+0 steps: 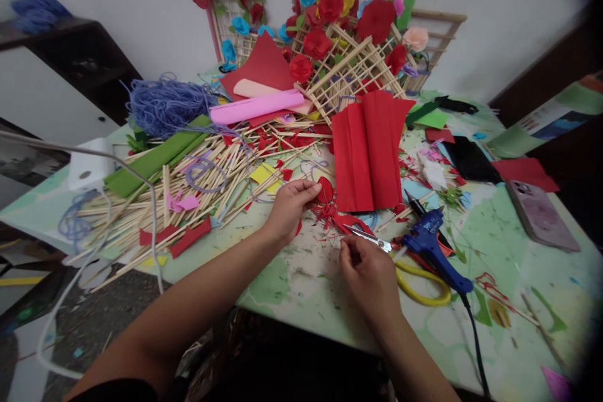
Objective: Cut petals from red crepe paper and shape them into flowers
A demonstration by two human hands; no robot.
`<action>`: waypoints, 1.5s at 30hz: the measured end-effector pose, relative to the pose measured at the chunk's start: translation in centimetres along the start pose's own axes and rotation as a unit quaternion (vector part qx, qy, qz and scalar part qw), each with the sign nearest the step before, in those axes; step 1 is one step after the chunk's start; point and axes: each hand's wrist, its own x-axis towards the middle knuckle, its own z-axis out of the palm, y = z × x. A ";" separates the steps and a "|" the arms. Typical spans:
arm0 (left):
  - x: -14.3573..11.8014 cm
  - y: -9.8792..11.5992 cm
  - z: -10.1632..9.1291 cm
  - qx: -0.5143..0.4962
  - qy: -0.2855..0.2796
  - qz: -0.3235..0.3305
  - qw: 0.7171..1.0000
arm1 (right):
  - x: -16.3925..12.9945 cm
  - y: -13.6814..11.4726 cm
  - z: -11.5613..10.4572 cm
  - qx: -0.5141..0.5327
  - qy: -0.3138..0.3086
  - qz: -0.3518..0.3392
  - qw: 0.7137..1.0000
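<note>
Petal (325,191): round red paper; left hand (291,208) pinched it left of folded red crepe-paper (348,163).
Scissors (377,240): yellow-handled steel; pointed leftward, crepe-paper's near side.
Right hand (370,271): curled nearer; hold unclear.

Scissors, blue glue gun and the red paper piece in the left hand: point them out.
Scissors (379,242), head view: on the metal blades.
Blue glue gun (429,244), head view: on its body.
Red paper piece (325,191), head view: on its flat face.

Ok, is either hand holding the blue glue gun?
No, the blue glue gun lies on the table, right of the right hand, while the left hand pinches a red paper piece.
</note>
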 end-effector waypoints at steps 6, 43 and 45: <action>0.1 -0.2 -0.1 0.014 0.019 0.009 1.000 | 0.0 0.0 0.0 0.003 -0.012 -0.002 1.000; 0.0 0.2 0.0 -0.006 0.031 0.004 0.999 | 0.0 -0.3 -0.1 0.000 -0.057 0.035 0.998; -0.1 0.2 0.0 -0.006 0.031 0.005 0.999 | 0.0 -0.3 -0.2 0.001 -0.058 0.033 0.998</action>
